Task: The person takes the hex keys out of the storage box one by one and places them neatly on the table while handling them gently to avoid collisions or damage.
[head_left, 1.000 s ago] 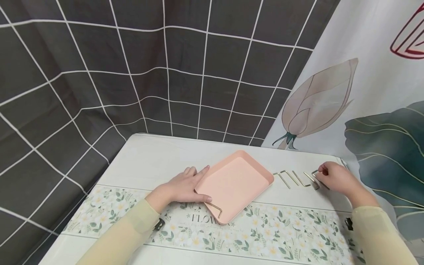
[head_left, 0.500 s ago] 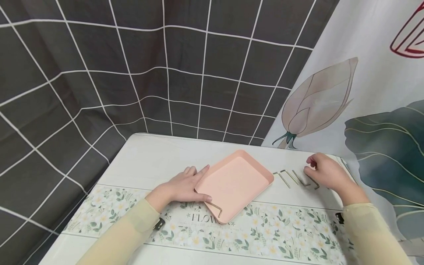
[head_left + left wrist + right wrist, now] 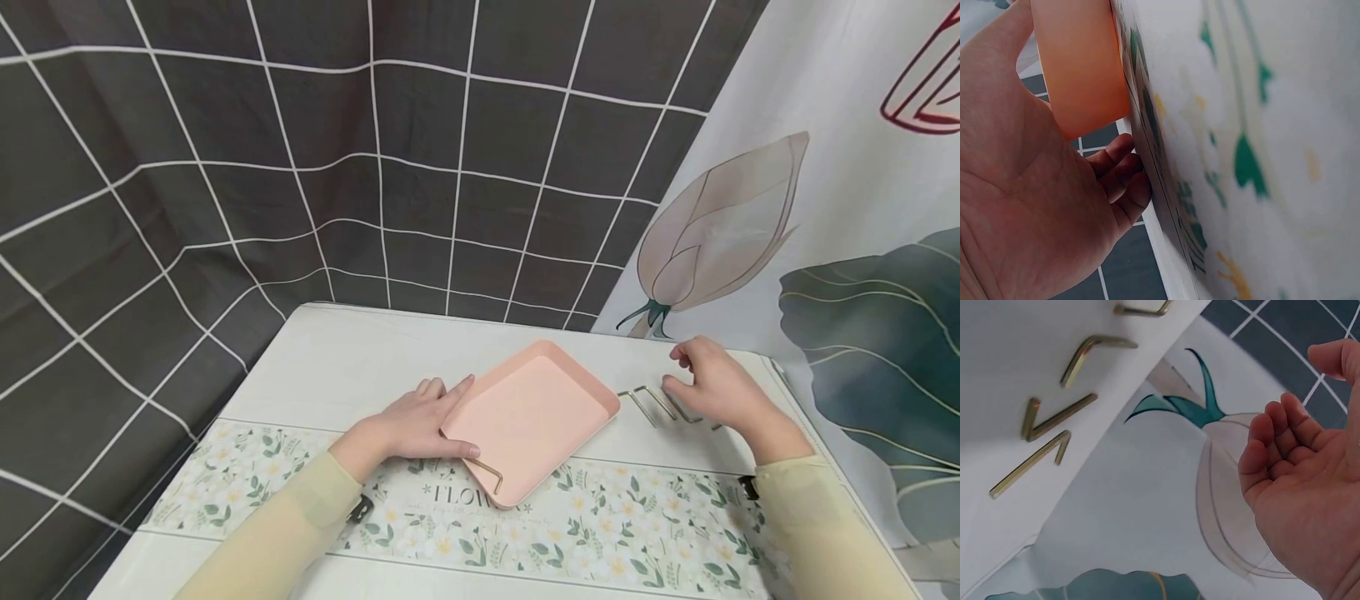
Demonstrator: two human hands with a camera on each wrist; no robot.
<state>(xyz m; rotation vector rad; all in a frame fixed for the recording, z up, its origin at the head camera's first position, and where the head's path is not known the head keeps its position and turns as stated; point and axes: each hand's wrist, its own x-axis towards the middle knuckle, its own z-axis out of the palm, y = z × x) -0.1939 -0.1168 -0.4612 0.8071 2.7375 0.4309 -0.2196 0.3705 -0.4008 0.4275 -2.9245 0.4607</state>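
Note:
My left hand holds the left short end of a pink rectangular tray, thumb at its near corner and index finger along the far corner. In the left wrist view the other fingers bend beside the tray's wall. A brass-coloured L-shaped hex key lies in the tray near my thumb. Several more hex keys lie in a row right of the tray. Over the right end of that row hovers my right hand, empty, fingers loosely bent; the right wrist view shows the hex keys apart from it.
The white table has a printed floral band across its near part. A dark grid-patterned curtain hangs behind, and a pale curtain with a flower print hangs at the right.
My right hand has lifted off the rightmost hex keys and moved left over the row. The left hand, the tray and the hex key in it have stayed put.

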